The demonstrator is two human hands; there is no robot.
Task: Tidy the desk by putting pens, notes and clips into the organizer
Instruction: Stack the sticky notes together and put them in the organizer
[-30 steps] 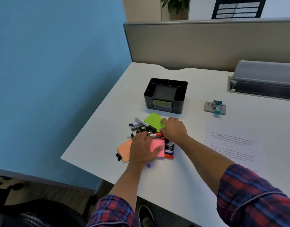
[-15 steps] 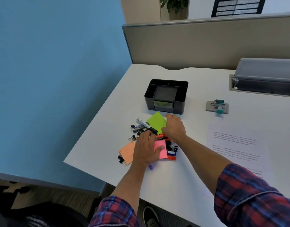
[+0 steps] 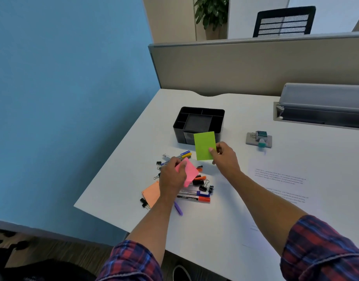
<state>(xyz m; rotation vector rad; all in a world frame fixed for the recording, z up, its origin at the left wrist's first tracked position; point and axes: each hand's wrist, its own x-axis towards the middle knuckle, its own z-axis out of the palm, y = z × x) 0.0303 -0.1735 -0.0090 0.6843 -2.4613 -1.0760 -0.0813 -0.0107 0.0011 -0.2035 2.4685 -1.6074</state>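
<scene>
1. Two note pads are being held off the worktop as I am watching: the right hand is pinching the green pad at its lower right corner, thumb on the face and fingers curled behind, while the left hand is gripping the pink pad over the clutter
2. I am judging that the coming move turns on the green pad and the organizer: the pad is standing upright, long axis vertical, just in front of the organizer's near wall and overlapping it in view, up and to the left of the fingers holding it
3. The right hand is sitting nearer the organizer than the left, so I am expecting green to go in first, likely tipped flat into the wide middle compartment
4. Pens, binder clips and an orange pad are lying below the left hand, waiting their turn
</scene>
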